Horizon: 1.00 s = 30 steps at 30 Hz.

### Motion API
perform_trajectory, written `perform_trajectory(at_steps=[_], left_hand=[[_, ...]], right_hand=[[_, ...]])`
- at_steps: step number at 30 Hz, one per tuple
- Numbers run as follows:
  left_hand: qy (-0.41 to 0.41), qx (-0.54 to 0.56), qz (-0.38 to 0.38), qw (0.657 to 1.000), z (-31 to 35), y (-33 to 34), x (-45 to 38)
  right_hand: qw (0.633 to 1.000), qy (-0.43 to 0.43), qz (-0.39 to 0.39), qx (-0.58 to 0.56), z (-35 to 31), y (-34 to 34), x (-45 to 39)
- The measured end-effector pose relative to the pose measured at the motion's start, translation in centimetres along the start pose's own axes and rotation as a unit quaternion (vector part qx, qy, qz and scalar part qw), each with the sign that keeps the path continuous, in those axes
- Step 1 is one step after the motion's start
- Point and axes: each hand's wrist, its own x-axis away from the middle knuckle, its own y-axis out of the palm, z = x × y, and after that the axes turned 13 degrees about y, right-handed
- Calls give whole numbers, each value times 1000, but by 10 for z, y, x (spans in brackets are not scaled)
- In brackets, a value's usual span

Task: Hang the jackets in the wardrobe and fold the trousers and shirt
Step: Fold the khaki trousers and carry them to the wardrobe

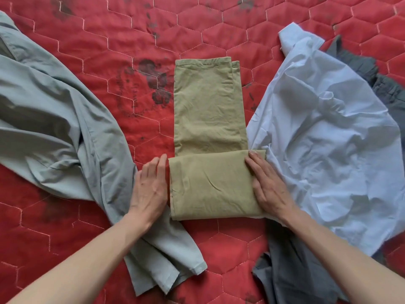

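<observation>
On quilt (197, 23) | hands flank khaki trousers (210, 119) edges (fingers flat)

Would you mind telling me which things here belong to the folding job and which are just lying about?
Part of the job:
khaki trousers, half folded
left hand
right hand
pale blue shirt
grey-green garment
dark grey garment

Lying about:
red quilt

Matt creased cloth trousers (210, 132); quilted bedspread (131, 36)
</observation>
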Motion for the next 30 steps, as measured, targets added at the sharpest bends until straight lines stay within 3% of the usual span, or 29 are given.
perform_trajectory(at_steps=[4, 7, 15, 22, 26, 30], left_hand=[[217, -70, -54, 972, -30, 1, 3], [292, -59, -97, 950, -31, 3, -2], [321, 7, -184, 929, -46, -2, -21], [329, 103, -186, 920, -46, -22, -9], [270, 253, -184, 911, -36, -29, 16], [119, 389, -131, 904, -10, -50, 45]], right_hand=[[990, -118, -33, 70, 29, -17, 3], [980, -159, -82, 91, 39, -29, -3], [969, -172, -107, 140, 36, -33, -3], [973, -150, -136, 111, 22, -52, 8], [985, -120, -122, 19, 12, -52, 27], [991, -64, -73, -96, -7, -42, 50]])
